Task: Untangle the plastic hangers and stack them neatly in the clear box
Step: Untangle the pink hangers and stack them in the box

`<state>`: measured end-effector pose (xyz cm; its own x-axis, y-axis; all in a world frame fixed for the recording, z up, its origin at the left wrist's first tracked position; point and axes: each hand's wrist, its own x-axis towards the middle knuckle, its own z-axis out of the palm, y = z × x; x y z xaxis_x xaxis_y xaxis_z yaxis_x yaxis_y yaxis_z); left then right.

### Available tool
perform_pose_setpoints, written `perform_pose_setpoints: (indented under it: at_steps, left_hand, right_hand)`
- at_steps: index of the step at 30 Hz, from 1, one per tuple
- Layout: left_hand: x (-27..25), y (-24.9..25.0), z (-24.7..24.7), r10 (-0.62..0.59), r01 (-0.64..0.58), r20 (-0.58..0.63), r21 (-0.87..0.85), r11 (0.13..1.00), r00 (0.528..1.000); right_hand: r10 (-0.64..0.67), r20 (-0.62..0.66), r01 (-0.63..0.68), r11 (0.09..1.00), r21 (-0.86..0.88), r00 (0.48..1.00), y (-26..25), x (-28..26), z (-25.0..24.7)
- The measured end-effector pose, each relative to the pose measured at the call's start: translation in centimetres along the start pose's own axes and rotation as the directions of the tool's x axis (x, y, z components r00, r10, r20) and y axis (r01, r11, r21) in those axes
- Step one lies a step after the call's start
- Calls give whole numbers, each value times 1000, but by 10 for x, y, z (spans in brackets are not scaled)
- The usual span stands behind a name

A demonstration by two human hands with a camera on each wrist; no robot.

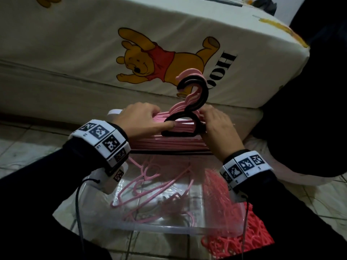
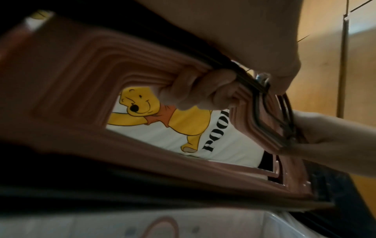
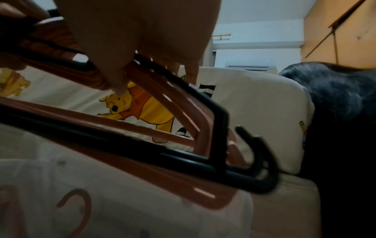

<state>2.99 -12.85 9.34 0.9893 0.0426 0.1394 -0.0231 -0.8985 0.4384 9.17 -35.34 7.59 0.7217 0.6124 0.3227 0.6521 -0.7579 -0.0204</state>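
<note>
Behind, a bear-print mattress (image 1: 78, 53) stands on tile. Both hands, left hand (image 1: 142, 119) and right hand (image 1: 216, 122), curl their fingers around a hanger bundle (image 1: 174, 141) held level, left-to-right, hooks up, above the clear box (image 1: 159, 228).

Bear-print mattress (image 1: 93, 53) on pale tiled floor (image 1: 28, 147); dim light

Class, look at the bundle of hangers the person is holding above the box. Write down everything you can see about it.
The bundle of hangers is a tight, aligned stack of thin plastic hangers, mostly pink with a few black ones at the front. Their hooks point up together. It is held above the clear box, in front of the mattress. The left hand grips its left shoulder, fingers curled round the bars; the right hand grips its right side.
</note>
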Motion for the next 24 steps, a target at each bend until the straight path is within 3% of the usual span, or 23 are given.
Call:
perform_pose_setpoints:
  at_steps: [6,12,17,21,24]
  left_hand:
    - [-1,5,-7,30,-36,167,32,999,985]
    - [-2,0,-12,61,-61,208,-6,998,976]
    - [-2,-3,-7,57,-65,281,22,998,958]
    - [0,-7,-5,159,-190,218,131,973,963]
    - [-1,-11,-7,131,-161,138,238,958,982]
  right_hand:
    - [-40,92,46,997,-56,995,1,1,-7]
    - [-91,182,102,993,-53,979,4,5,-5]
    - [25,260,4,994,-110,965,3,7,-2]
    - [95,204,-82,994,-69,974,7,9,-2]
    - [105,232,-129,987,94,967,7,7,0]
